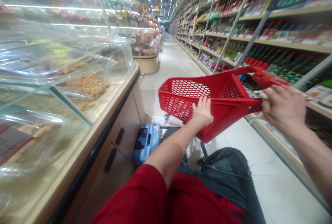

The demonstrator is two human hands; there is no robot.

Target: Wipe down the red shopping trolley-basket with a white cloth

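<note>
A red plastic shopping cart (223, 113) with mesh-patterned walls stands tilted in front of me; grey metal legs show under it. My left hand (203, 111) lies on its near side, the fingers hooked over the upper rim. At the cart's right end, my right hand (285, 108) is wrapped round the red handle. A bit of white cloth or paper (266, 93) is pinched between that hand and the handle. Through the mesh, the part of the basket that shows holds nothing I can make out.
On the left runs a glass-topped display counter (132, 78) with packaged food. A blue box (147, 141) sits on the floor against its base. Tall shelves (233, 34) full of bottles and packets line the right. The pale tiled aisle (168, 58) stretches ahead between them.
</note>
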